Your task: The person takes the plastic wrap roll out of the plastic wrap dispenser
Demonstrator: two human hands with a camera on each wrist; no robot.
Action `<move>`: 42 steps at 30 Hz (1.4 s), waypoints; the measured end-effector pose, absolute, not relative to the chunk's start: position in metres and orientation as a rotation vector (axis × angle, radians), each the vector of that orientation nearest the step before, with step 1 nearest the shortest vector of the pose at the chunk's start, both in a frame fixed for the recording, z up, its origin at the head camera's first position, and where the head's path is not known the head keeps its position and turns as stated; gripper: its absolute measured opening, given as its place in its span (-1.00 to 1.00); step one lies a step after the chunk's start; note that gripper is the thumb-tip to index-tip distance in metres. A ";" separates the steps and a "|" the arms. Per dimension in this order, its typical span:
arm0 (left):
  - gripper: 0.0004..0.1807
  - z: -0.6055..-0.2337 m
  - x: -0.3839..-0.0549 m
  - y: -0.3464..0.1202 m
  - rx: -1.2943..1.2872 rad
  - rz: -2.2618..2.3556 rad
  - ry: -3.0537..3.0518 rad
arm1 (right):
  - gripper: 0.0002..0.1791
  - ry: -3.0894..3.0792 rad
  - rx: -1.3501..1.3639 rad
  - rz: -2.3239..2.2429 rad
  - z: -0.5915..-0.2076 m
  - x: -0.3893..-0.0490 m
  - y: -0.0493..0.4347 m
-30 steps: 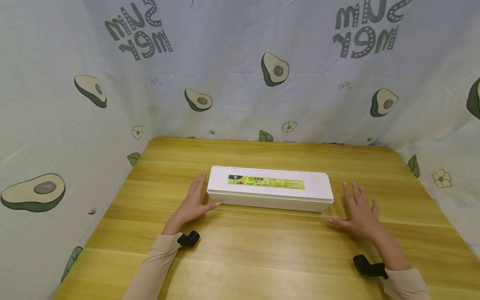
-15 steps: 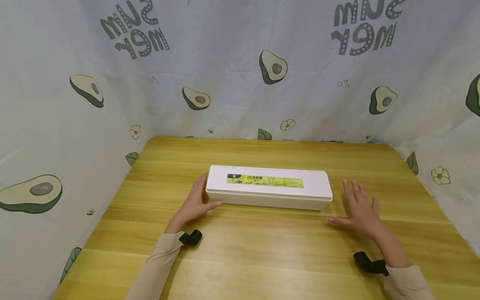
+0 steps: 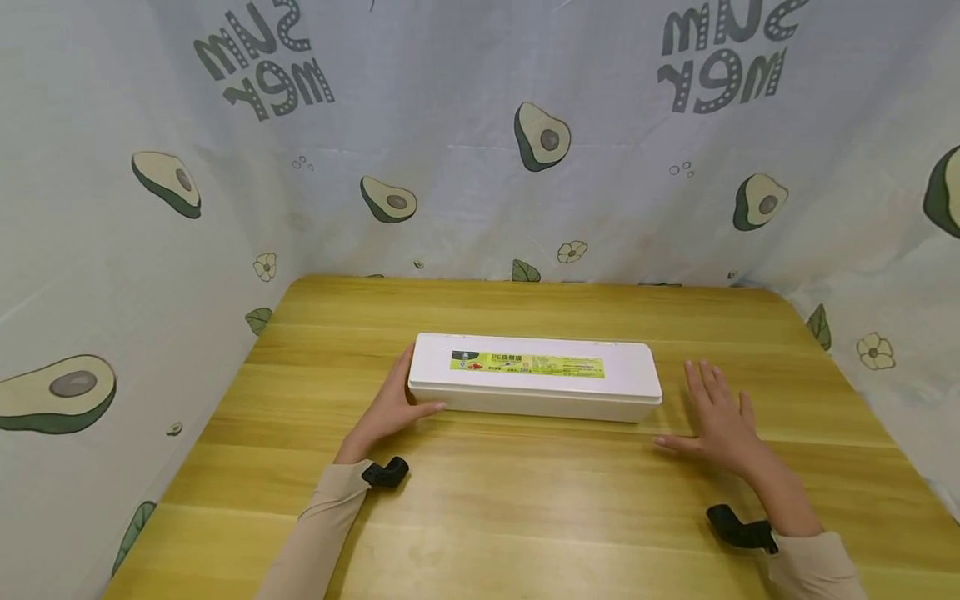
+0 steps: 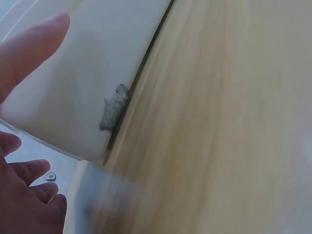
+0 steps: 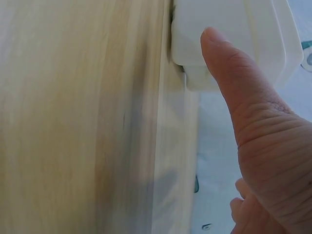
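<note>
A long white cling film box (image 3: 534, 400) with a green-and-yellow label lies lengthwise on the wooden table, its lid down. At its left end is my left hand (image 3: 390, 408), thumb along the front face and fingers beside the end, partly hidden behind it. In the left wrist view the thumb (image 4: 34, 51) overlaps the box's white face (image 4: 83, 68), and the other fingers are bent beyond its end. My right hand (image 3: 720, 429) is spread apart from the box's right end, over the table. Its thumb (image 5: 243, 83) points toward the box in the right wrist view.
The wooden table (image 3: 525, 517) reaches back to a pale curtain (image 3: 465, 100) printed with avocados, which also hangs along both sides. A black wrist mount (image 3: 386, 472) sits at the left cuff and another mount (image 3: 738, 529) at the right.
My left hand has moved slightly right, closer around the box's left end. The right hand stays nearly in place. The whole head view has shifted a little; the box stays where it lay.
</note>
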State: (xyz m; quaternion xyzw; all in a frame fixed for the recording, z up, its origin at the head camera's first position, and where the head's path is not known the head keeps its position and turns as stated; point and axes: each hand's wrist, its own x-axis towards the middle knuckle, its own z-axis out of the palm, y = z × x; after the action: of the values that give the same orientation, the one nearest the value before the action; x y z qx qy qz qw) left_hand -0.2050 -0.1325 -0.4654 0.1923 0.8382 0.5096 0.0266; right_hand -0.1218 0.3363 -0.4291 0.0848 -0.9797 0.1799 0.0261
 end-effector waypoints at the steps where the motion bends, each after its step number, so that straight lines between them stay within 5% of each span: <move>1: 0.22 -0.466 -0.205 -0.132 0.591 1.583 2.578 | 0.39 -3.028 0.262 0.558 -0.429 -0.121 0.337; 42: 0.21 -0.471 -0.220 -0.129 0.606 1.790 2.386 | 0.33 -2.843 0.437 0.517 -0.408 -0.125 0.329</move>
State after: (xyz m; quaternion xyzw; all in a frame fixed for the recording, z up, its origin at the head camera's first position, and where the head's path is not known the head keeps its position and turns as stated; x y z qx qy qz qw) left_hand -0.2198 -0.1289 -0.4706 0.1989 0.7829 0.5874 0.0492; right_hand -0.1254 0.3291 -0.4085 0.1488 -0.9670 0.1757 0.1092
